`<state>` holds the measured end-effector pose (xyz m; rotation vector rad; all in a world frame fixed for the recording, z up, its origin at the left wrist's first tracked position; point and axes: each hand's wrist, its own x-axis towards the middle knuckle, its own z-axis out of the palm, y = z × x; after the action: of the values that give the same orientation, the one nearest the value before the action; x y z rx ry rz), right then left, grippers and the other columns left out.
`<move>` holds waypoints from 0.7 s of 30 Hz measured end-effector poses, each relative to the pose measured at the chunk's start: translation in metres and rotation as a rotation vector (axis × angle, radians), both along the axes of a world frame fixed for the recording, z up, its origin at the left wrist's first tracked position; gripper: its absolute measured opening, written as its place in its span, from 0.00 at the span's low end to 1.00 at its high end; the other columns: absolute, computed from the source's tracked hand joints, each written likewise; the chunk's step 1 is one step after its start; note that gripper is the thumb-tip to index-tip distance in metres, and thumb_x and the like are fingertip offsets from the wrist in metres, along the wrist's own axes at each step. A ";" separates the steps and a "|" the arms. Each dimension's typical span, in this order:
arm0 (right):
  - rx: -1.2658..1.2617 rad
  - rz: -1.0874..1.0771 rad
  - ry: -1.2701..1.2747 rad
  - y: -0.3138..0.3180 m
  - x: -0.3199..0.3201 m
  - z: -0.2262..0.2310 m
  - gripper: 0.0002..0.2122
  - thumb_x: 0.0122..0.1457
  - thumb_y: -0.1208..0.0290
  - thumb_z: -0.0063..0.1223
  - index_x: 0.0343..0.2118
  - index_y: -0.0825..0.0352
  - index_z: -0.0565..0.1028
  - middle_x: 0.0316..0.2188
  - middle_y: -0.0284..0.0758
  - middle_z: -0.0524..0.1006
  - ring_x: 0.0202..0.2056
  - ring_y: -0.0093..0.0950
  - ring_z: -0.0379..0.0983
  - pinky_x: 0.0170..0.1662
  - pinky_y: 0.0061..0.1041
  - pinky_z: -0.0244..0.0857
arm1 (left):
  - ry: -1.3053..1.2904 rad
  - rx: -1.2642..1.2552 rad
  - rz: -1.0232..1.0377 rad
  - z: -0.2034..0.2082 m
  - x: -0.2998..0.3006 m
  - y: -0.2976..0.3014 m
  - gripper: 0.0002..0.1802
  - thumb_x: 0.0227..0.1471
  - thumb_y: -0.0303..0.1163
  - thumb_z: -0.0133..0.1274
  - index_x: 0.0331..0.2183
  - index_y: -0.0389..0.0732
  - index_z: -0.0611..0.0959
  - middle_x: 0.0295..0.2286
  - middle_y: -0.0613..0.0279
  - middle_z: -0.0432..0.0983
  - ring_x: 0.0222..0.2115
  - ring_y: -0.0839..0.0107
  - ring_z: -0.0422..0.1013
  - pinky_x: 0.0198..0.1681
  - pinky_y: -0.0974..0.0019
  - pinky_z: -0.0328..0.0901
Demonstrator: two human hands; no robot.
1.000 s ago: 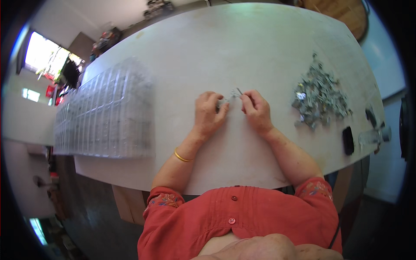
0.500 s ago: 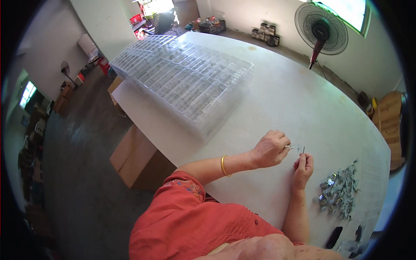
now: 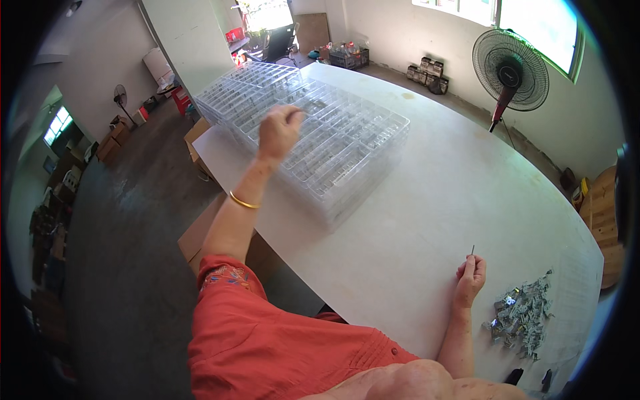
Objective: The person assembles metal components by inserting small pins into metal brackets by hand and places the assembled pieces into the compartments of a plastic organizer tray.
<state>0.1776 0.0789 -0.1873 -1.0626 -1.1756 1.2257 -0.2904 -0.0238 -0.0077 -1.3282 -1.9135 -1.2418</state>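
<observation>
Left hand (image 3: 280,130) has swung from the table's middle out over the clear compartment trays (image 3: 313,127), fingers curled shut, contents unseen. Right hand (image 3: 471,273), beside the metal-parts pile (image 3: 523,317), pinches a thin pin (image 3: 473,250); a steady, low release suits.

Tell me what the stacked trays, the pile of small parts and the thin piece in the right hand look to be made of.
Stacked trays: clear thin plastic, likely; see-through and glossy. Pile of small parts: probably metal, grey with bright glints. Thin piece pinched in the right hand: dark, straight, perhaps a metal pin; too small to tell. Table: matte white surface.
</observation>
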 end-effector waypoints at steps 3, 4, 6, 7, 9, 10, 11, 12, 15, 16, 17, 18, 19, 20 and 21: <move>0.004 0.008 -0.015 -0.001 -0.001 -0.001 0.06 0.65 0.69 0.47 0.31 0.62 0.70 0.17 0.23 0.66 0.19 0.12 0.59 0.22 0.14 0.54 | 0.014 -0.035 0.157 0.001 -0.064 -0.018 0.10 0.50 0.34 0.56 0.29 0.38 0.85 0.28 0.49 0.80 0.30 0.53 0.76 0.36 0.58 0.69; 0.009 0.010 -0.013 -0.001 0.000 -0.002 0.06 0.65 0.69 0.47 0.31 0.62 0.70 0.17 0.23 0.66 0.19 0.12 0.59 0.22 0.14 0.54 | -0.079 -0.115 0.238 0.003 -0.076 -0.022 0.10 0.50 0.35 0.56 0.29 0.39 0.85 0.28 0.49 0.80 0.30 0.53 0.76 0.36 0.58 0.70; 0.017 0.008 -0.017 -0.002 0.003 -0.002 0.06 0.65 0.69 0.47 0.31 0.62 0.70 0.17 0.23 0.66 0.19 0.12 0.59 0.22 0.14 0.54 | -0.174 -0.188 0.312 0.001 -0.098 -0.024 0.11 0.49 0.36 0.56 0.29 0.39 0.85 0.27 0.49 0.80 0.31 0.52 0.77 0.37 0.58 0.70; 0.022 0.013 -0.014 -0.002 0.002 -0.002 0.06 0.65 0.69 0.47 0.31 0.62 0.70 0.17 0.23 0.66 0.19 0.12 0.59 0.22 0.14 0.54 | -0.171 -0.237 0.361 -0.002 -0.110 -0.027 0.11 0.48 0.37 0.57 0.29 0.39 0.86 0.27 0.49 0.81 0.31 0.52 0.77 0.37 0.57 0.70; 0.020 0.007 -0.027 -0.003 0.001 -0.003 0.06 0.65 0.69 0.47 0.30 0.62 0.69 0.17 0.23 0.65 0.19 0.12 0.59 0.22 0.14 0.54 | -0.170 -0.281 0.408 -0.009 -0.125 -0.027 0.11 0.48 0.37 0.57 0.29 0.39 0.86 0.27 0.49 0.81 0.31 0.52 0.77 0.37 0.57 0.70; 0.025 0.007 -0.026 -0.003 0.002 -0.004 0.06 0.65 0.69 0.47 0.30 0.62 0.69 0.17 0.23 0.65 0.19 0.12 0.59 0.22 0.14 0.54 | -0.170 -0.304 0.434 -0.013 -0.130 -0.025 0.11 0.48 0.37 0.57 0.29 0.40 0.86 0.28 0.49 0.81 0.31 0.52 0.78 0.37 0.56 0.71; 0.025 0.005 -0.036 -0.003 0.002 -0.004 0.06 0.65 0.69 0.47 0.30 0.62 0.69 0.17 0.23 0.65 0.19 0.12 0.59 0.22 0.14 0.54 | -0.169 -0.327 0.460 -0.016 -0.134 -0.022 0.11 0.48 0.37 0.57 0.28 0.40 0.86 0.29 0.49 0.81 0.32 0.52 0.78 0.37 0.56 0.71; 0.023 0.003 -0.045 -0.004 0.002 -0.004 0.06 0.65 0.69 0.47 0.30 0.62 0.69 0.17 0.23 0.65 0.20 0.12 0.59 0.22 0.14 0.55 | -0.170 -0.325 0.461 -0.018 -0.139 -0.022 0.11 0.48 0.37 0.57 0.28 0.40 0.86 0.29 0.49 0.81 0.32 0.52 0.78 0.37 0.56 0.71; 0.026 -0.004 -0.044 -0.004 -0.001 -0.003 0.06 0.65 0.70 0.47 0.30 0.62 0.69 0.17 0.23 0.65 0.20 0.12 0.59 0.23 0.14 0.55 | -0.157 -0.406 0.474 -0.021 -0.151 -0.018 0.11 0.48 0.37 0.57 0.29 0.40 0.86 0.29 0.49 0.81 0.33 0.52 0.77 0.38 0.55 0.71; 0.025 -0.008 -0.046 -0.004 -0.002 -0.002 0.06 0.65 0.70 0.47 0.30 0.62 0.69 0.17 0.23 0.65 0.20 0.12 0.59 0.23 0.14 0.55 | -0.157 -0.433 0.474 -0.022 -0.152 -0.016 0.11 0.48 0.37 0.57 0.29 0.40 0.86 0.30 0.48 0.81 0.33 0.52 0.77 0.38 0.55 0.71; 0.028 -0.003 -0.048 -0.004 -0.003 -0.002 0.06 0.65 0.70 0.47 0.31 0.62 0.69 0.18 0.23 0.65 0.20 0.12 0.59 0.23 0.14 0.55 | -0.156 -0.461 0.474 -0.022 -0.154 -0.013 0.11 0.48 0.37 0.57 0.29 0.41 0.86 0.30 0.48 0.81 0.33 0.52 0.77 0.38 0.55 0.71; 0.031 0.004 -0.049 -0.003 -0.003 -0.001 0.06 0.65 0.70 0.46 0.31 0.62 0.70 0.18 0.23 0.66 0.20 0.12 0.60 0.23 0.14 0.55 | -0.156 -0.463 0.472 -0.022 -0.156 -0.012 0.11 0.48 0.37 0.57 0.29 0.41 0.86 0.30 0.48 0.81 0.33 0.52 0.77 0.38 0.55 0.71; 0.029 0.002 -0.049 -0.003 -0.002 -0.001 0.06 0.65 0.70 0.46 0.31 0.62 0.70 0.18 0.23 0.66 0.20 0.12 0.60 0.23 0.14 0.55 | -0.149 -0.468 0.490 -0.022 -0.157 -0.010 0.11 0.48 0.38 0.57 0.29 0.41 0.86 0.30 0.48 0.81 0.34 0.52 0.78 0.39 0.55 0.71; 0.027 0.006 -0.052 -0.003 -0.002 0.000 0.05 0.65 0.70 0.46 0.31 0.62 0.70 0.18 0.23 0.66 0.20 0.12 0.60 0.23 0.14 0.55 | -0.141 -0.471 0.507 -0.021 -0.159 -0.008 0.11 0.48 0.38 0.57 0.30 0.41 0.87 0.30 0.48 0.81 0.34 0.52 0.78 0.40 0.55 0.71; 0.024 0.011 -0.056 -0.003 0.000 0.000 0.05 0.65 0.70 0.46 0.31 0.63 0.70 0.18 0.23 0.66 0.20 0.12 0.60 0.23 0.14 0.55 | -0.141 -0.474 0.505 -0.021 -0.158 -0.005 0.11 0.48 0.38 0.57 0.30 0.41 0.87 0.30 0.48 0.81 0.34 0.52 0.78 0.40 0.55 0.71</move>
<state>0.1771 0.0757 -0.1872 -1.0806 -1.2373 1.1940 -0.4480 -0.0290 -0.0287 -0.8742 -2.5441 -0.6675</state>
